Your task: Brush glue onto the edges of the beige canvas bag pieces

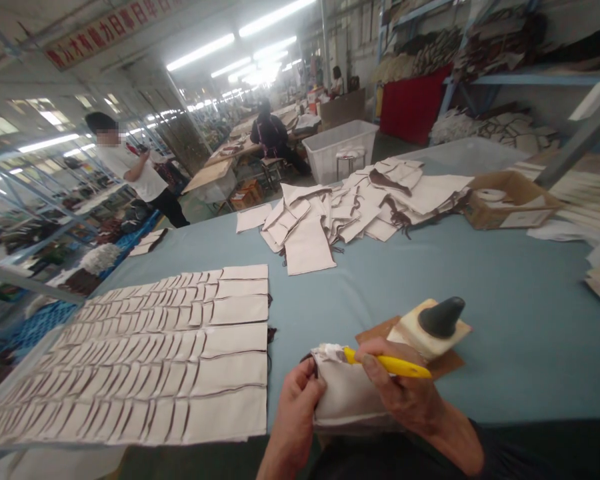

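Right hand (400, 390) grips yellow brush (405, 366); left hand (299, 395) pinches, seemingly, cloth (350, 393).

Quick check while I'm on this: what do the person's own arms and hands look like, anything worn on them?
The left grip, a hand, is bare, with no glove or ring visible; no sleeve shows on that arm. The right grip, also a bare hand, meets a dark sleeve further up. I see no watch or markings.
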Tool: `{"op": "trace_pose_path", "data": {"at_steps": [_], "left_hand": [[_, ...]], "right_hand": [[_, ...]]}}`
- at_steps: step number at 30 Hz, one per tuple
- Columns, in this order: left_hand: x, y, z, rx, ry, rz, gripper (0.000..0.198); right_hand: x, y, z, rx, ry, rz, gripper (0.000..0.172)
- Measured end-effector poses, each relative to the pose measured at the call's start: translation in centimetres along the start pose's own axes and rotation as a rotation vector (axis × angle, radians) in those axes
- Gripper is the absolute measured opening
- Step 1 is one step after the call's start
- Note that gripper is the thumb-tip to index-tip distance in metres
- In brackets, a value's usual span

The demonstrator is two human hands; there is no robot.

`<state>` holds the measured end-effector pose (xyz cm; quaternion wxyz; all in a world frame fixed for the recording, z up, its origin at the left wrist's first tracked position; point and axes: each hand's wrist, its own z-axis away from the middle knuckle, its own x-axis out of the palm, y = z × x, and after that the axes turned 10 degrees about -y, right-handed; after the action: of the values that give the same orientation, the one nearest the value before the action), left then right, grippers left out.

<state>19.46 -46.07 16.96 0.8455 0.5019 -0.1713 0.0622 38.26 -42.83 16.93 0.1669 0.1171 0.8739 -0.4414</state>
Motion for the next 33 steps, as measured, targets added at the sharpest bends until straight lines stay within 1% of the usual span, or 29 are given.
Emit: {"op": "trace_pose_path", "data": {"at_steps": [3, 6, 8, 11, 13, 14, 17, 19, 20, 22, 25, 28, 31, 33], "left_hand": [[-0.1, -0.5, -0.2, 0.017, 0.004, -0.009, 0.04], [0.0, -0.7, -0.4, 0.026, 0.01, -0.029, 0.038], [0.1, -0.7, -0.4, 0.025, -0.009, -0.037, 0.038], [0.3, -0.7, -0.4, 0.014, -0.046, -0.034, 0.038], [0.5, -0.6, -0.4, 0.006, -0.057, -0.026, 0.037], [0.6, -0.5, -0.4, 0.007, -0.059, -0.019, 0.037], [1.1, -0.3, -0.4, 0.013, -0.08, 0.012, 0.039], [1.2, -0.1, -0.4, 0.017, -0.122, 0.034, 0.04], [1.0, -0.1, -0.4, 0.018, -0.151, 0.044, 0.041], [0.0, 0.0, -0.3, 0.023, -0.207, 0.042, 0.044], [-2.4, -0.2, 0.1, 0.04, -0.254, -0.077, 0.047], [-4.4, -1.0, 0.7, 0.079, -0.264, -0.235, 0.036], [-4.8, -1.9, 1.1, 0.123, -0.265, -0.345, 0.022], [-4.7, -2.4, 1.2, 0.159, -0.245, -0.426, 0.02]], "right_hand": [[0.0, -0.4, 0.3, -0.021, -0.024, 0.003, 0.026], [0.7, -1.1, -0.1, -0.023, -0.059, -0.055, 0.023], [1.1, -1.1, -0.4, 0.004, -0.059, -0.105, 0.023], [1.2, 0.0, -0.4, 0.112, 0.033, -0.118, 0.025], [1.1, 1.1, -0.1, 0.171, 0.091, -0.057, 0.025], [1.1, 1.6, 0.0, 0.187, 0.095, -0.021, 0.026], [1.5, 2.8, 0.2, 0.208, -0.008, 0.034, 0.029], [2.0, 3.1, 0.2, 0.218, -0.071, 0.049, 0.031], [2.3, 3.1, 0.2, 0.226, -0.082, 0.058, 0.032], [2.4, 3.2, 0.0, 0.254, -0.06, 0.082, 0.037], [2.2, 3.7, -0.7, 0.337, -0.012, 0.092, 0.047], [2.5, 4.6, -1.8, 0.425, -0.009, 0.012, 0.054], [4.1, 5.2, -2.8, 0.447, -0.043, -0.042, 0.059], [5.2, 5.3, -3.2, 0.437, -0.056, 0.0, 0.062]]}}
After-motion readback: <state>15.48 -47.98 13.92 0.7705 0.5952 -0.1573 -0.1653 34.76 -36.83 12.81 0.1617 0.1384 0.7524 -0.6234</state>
